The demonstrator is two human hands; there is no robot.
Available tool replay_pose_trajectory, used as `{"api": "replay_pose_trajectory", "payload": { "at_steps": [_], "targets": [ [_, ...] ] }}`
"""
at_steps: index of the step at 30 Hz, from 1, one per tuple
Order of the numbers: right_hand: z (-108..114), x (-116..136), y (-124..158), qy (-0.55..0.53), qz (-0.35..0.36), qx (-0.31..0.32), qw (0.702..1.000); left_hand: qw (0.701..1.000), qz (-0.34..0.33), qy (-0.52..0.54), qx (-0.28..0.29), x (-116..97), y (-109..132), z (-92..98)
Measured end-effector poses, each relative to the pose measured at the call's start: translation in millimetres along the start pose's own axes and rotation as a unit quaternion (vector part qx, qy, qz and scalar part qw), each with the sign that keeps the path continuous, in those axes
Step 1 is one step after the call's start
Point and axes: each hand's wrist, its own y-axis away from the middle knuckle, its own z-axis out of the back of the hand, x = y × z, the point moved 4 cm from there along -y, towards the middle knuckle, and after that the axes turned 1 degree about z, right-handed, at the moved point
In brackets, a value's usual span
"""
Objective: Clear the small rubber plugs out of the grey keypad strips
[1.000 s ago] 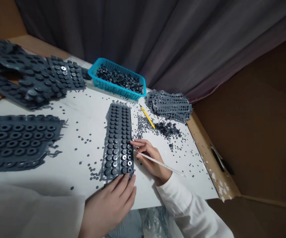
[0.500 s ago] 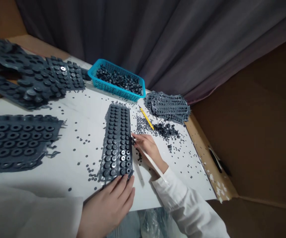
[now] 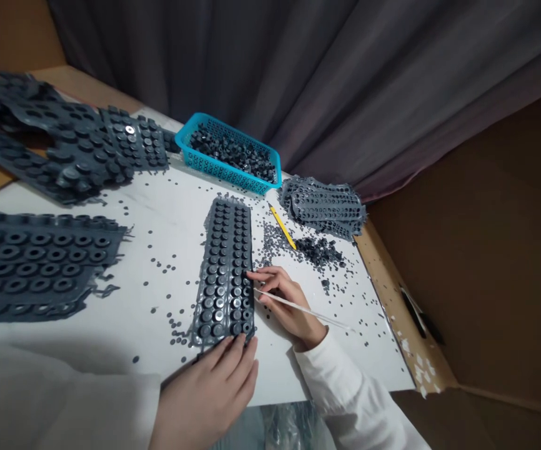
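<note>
A dark grey rubber sheet (image 3: 227,265) with rows of raised round knobs lies lengthwise on the white tabletop in the middle of the view. My left hand (image 3: 214,381) rests on its near edge, fingers laid out side by side. At the sheet's right edge, my right hand (image 3: 289,303) is closed around a thin white stick (image 3: 305,309), whose back end points away to the right. The index fingertip reaches the outer row of knobs. The stick's front tip is by that edge, partly covered by the fingers.
A turquoise basket (image 3: 228,174) of small dark pieces stands at the back. A yellow pen-like tool (image 3: 282,226) lies beside a dark heap (image 3: 320,252). Stacked perforated sheets (image 3: 324,203) are at the right; more knobbed sheets (image 3: 31,262) fill the left. Small discs litter the tabletop.
My right hand has shifted slightly towards me along the sheet's edge, and the white stick now lies flatter, pointing more to the right. My left hand stays on the near edge.
</note>
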Motion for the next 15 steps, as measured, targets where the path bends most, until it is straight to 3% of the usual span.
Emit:
{"api": "replay_pose_trajectory", "payload": {
  "at_steps": [8,13,15],
  "targets": [
    [1.4,-6.0,-5.0,0.087,0.062,-0.027,0.994,1.0,-0.008,0.008,0.019,-0.8,1.8,-3.4],
    [10.1,-8.3,-9.5,0.116,0.034,-0.116,0.986,1.0,-0.013,0.001,0.013,-0.6,3.4,-3.3],
    [10.1,-8.5,-8.4,0.087,0.025,-0.116,0.989,1.0,-0.014,0.0,0.014,-0.6,3.9,-3.6]
  ]
}}
